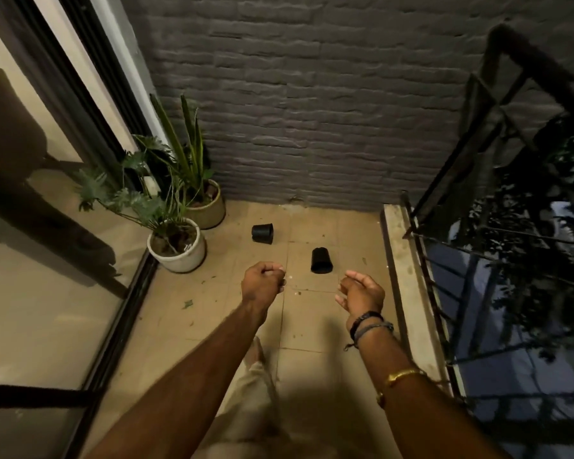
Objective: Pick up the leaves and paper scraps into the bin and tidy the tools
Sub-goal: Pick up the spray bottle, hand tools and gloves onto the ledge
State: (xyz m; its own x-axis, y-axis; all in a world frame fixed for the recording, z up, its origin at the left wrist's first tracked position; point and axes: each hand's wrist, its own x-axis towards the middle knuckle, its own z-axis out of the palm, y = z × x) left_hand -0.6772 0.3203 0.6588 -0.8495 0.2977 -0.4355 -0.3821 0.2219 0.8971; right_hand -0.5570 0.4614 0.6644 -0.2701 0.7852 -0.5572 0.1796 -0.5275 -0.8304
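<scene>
I stand on a tiled balcony floor [315, 326]. Two small black plastic pots lie on their sides: one [262, 233] near the wall, another [321, 260] closer to me. A green leaf [188, 304] lies on the tiles at the left, with small leaf bits and white scraps [290, 277] scattered around. My left hand [262, 284] hovers above the floor with fingers curled shut; whether it holds anything is hidden. My right hand [360, 293] is held palm inward with fingers loosely apart, empty, just below the nearer black pot.
Two potted plants stand at the left: a white pot [179, 253] and a beige pot [209, 207] in the corner. A glass sliding door [47, 260] runs along the left, a grey brick wall [312, 111] is ahead, and a metal railing [444, 260] with a raised kerb bounds the right.
</scene>
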